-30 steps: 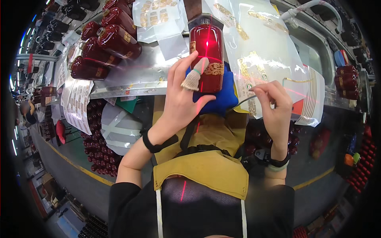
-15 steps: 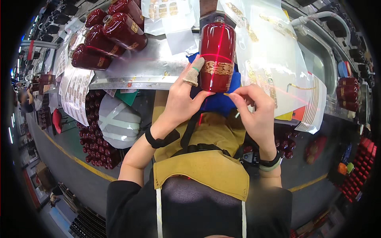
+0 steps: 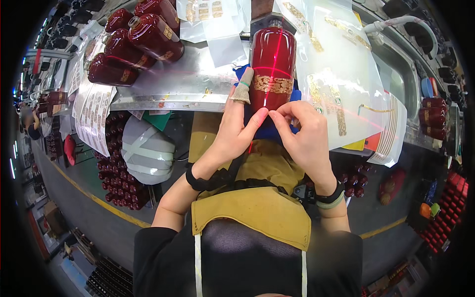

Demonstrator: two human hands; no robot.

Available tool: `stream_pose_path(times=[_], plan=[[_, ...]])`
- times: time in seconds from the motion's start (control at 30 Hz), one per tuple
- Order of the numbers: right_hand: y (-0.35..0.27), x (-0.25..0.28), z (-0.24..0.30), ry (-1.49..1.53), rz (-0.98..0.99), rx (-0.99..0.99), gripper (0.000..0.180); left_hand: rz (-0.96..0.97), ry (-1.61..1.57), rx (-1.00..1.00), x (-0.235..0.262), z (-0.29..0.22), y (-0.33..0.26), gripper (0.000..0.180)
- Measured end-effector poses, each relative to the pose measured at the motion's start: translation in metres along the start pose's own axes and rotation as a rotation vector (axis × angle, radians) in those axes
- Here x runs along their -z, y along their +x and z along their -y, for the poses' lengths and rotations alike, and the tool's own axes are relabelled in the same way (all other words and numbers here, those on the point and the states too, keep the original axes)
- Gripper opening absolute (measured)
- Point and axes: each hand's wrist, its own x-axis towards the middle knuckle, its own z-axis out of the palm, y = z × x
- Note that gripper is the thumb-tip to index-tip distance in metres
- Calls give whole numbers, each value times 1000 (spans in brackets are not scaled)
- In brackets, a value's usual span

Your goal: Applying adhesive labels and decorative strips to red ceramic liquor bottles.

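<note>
A glossy dark red bottle (image 3: 273, 54) with a gold ornamental band (image 3: 273, 84) lies in front of me on blue cloth (image 3: 269, 131), its neck pointing away. Red laser lines cross it. My left hand (image 3: 232, 126) holds the bottle along its left side, thumb at the base, with a beige finger cot (image 3: 241, 93) on one finger. At the bottle's lower end, my right hand (image 3: 304, 133) pinches thumb and forefinger together, their tips against the left thumb tip. Whatever sits in that pinch is too small to make out.
Several red bottles (image 3: 153, 37) lean on the metal bench (image 3: 193, 74) at the left. Translucent sheets with gold decals (image 3: 346, 74) cover the right side, near a sink (image 3: 396, 54). A grey wrapped stool (image 3: 147, 151) and many bottles (image 3: 121, 183) stand below.
My right hand has moved left along the bottle's base until its fingertips meet my left thumb. The left thumb has shifted slightly up and right, and the bottle has moved a little right.
</note>
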Motion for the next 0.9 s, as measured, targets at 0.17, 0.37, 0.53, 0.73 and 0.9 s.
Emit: stream_pose_path(times=[0.17, 0.37, 0.53, 0.73, 0.9], plan=[[1, 4, 1, 19, -14, -27, 18, 18, 38, -4, 1, 1, -1, 73], [0, 14, -8, 125, 23, -215, 18, -3, -61, 28, -1, 4, -1, 73], [-2, 7, -13, 160, 10, -209, 17, -12, -89, 53, -2, 4, -2, 71], [-3, 7, -16, 173, 15, -227, 17, -17, -11, 24, -4, 2, -2, 71], [-4, 5, -16, 171, -6, -242, 17, -19, -17, 29, -5, 4, -3, 71]])
